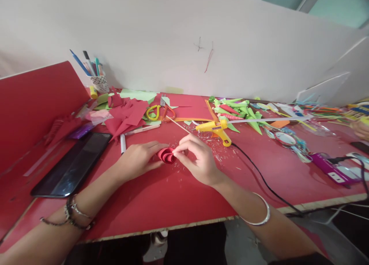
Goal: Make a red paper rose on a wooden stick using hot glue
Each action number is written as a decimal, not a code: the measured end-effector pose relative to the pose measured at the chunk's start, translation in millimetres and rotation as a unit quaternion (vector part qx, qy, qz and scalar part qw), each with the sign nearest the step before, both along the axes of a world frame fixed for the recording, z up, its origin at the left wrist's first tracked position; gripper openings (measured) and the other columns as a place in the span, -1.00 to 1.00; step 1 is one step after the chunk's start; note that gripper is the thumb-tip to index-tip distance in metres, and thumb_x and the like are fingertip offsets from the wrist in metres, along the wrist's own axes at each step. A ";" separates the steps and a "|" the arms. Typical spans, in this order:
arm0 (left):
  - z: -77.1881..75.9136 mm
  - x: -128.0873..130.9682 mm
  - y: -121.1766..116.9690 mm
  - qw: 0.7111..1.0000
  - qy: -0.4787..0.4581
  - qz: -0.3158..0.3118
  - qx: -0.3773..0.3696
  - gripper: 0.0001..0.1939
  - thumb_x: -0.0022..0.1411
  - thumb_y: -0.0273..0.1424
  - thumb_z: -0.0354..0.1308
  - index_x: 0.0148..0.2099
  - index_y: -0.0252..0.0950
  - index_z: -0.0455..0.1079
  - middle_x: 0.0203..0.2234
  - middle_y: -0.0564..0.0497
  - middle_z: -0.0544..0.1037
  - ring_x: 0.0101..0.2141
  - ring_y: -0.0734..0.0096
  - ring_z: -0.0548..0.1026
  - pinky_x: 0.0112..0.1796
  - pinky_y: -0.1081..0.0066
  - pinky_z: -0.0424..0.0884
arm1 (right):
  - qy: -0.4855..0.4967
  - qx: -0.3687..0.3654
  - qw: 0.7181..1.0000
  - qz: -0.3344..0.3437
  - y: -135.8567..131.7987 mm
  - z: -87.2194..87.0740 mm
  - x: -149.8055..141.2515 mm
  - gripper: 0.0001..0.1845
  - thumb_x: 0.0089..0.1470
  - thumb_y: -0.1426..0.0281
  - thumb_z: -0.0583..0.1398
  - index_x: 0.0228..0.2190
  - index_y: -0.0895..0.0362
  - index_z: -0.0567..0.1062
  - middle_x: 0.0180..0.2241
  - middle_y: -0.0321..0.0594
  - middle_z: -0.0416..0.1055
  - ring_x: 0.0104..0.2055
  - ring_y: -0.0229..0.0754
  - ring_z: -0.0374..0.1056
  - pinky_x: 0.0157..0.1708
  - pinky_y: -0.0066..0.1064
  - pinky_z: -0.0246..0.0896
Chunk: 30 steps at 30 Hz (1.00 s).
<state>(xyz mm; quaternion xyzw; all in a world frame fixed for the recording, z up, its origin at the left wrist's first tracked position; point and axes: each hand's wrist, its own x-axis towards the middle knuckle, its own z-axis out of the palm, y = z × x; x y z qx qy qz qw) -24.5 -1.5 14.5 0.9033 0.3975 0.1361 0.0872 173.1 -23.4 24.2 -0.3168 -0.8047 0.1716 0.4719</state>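
Note:
Between my two hands is a red paper roll (166, 156), coiled in loose layers like a rose. My left hand (141, 158) pinches its left side between thumb and fingers. With thumb and fingertips, my right hand (198, 157) grips the roll's right edge. A thin wooden stick (180, 125) slants up and left from behind my right hand; whether that hand holds it, I cannot tell. Just beyond lies a yellow glue gun (215, 130), a clear stick projecting from its rear. Scissors with yellow and orange handles (160, 113) rest behind the roll.
A black phone (72, 165) lies at left beside red paper scraps (127, 115). A pen cup (99, 82) stands against the wall. Green paper cones (245, 111) are heaped at the back. A black cord runs over the front edge near a purple power strip (336, 169). Another person's hand (360, 130) shows far right.

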 end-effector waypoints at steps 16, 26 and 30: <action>8.0 2.5 -3.4 0.985 -0.124 -0.102 -0.067 -0.78 0.14 -0.36 0.01 -0.15 -0.32 0.23 -0.14 -0.10 0.30 -0.15 0.33 0.33 -0.14 0.39 0.29 | -0.091 -0.039 0.993 0.058 -0.2 -1.1 -1.3 -0.38 -0.10 0.26 0.21 0.00 0.10 0.15 -0.08 -0.12 0.13 -0.01 -0.15 0.10 0.00 -0.27 0.11; 5.3 6.0 -4.9 0.983 -0.139 -0.093 -0.082 -0.78 0.15 -0.40 -0.02 -0.12 -0.30 0.18 -0.15 -0.09 0.25 -0.17 0.37 0.32 -0.17 0.41 0.31 | -0.104 -0.053 0.991 0.060 3.1 -7.3 -3.7 -0.64 0.00 0.40 0.14 -0.11 0.00 0.28 -0.15 -0.18 0.19 -0.06 -0.17 0.16 -0.06 -0.24 0.18; 5.5 6.7 -5.5 0.983 -0.151 -0.075 -0.072 -0.69 0.11 -0.42 0.02 -0.06 -0.28 0.16 -0.13 -0.08 0.27 -0.15 0.34 0.32 -0.14 0.37 0.30 | -0.081 -0.041 0.995 0.050 3.4 -7.1 -3.4 -0.65 -0.02 0.41 0.14 -0.13 0.07 0.28 -0.15 -0.16 0.21 -0.05 -0.18 0.17 -0.06 -0.26 0.17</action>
